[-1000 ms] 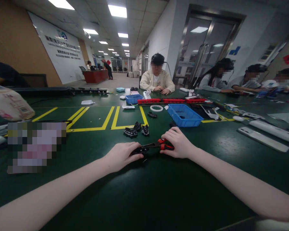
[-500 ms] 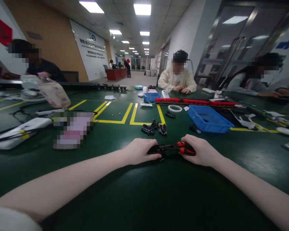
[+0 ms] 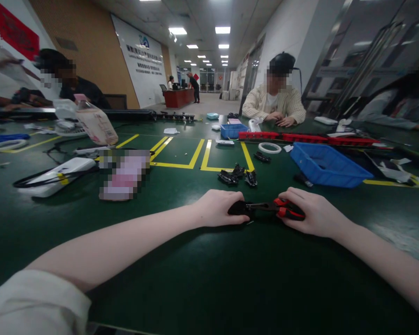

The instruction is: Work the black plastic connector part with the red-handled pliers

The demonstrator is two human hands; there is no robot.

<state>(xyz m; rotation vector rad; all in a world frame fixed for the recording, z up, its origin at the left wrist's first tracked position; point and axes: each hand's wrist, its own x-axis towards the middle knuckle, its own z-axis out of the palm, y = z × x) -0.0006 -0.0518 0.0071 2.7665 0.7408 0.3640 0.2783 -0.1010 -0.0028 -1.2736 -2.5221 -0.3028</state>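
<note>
My right hand (image 3: 309, 210) is closed round the red and black handles of a pair of pliers (image 3: 286, 208). The long jaws point left and meet a small black part (image 3: 238, 208), which my left hand (image 3: 219, 207) pinches between thumb and fingers. Much of that part is hidden by the hand, so its exact kind does not show. A thin light sliver (image 3: 250, 222) lies just below it on the green table (image 3: 209, 279). Several similar black pieces (image 3: 232, 176) sit in a small group beyond my left hand.
Beyond my right hand stands a blue bin (image 3: 330, 165), with a tape roll (image 3: 269, 148) to its left. A blurred-out phone (image 3: 125, 177), a white power strip (image 3: 61, 177) and a tilted bottle (image 3: 96, 122) are at left. Across the table sits a person (image 3: 275, 100).
The view has swung left and slightly down, so everything appears farther right. My hands keep hold of the pliers and the black part; the plier handles look closer together.
</note>
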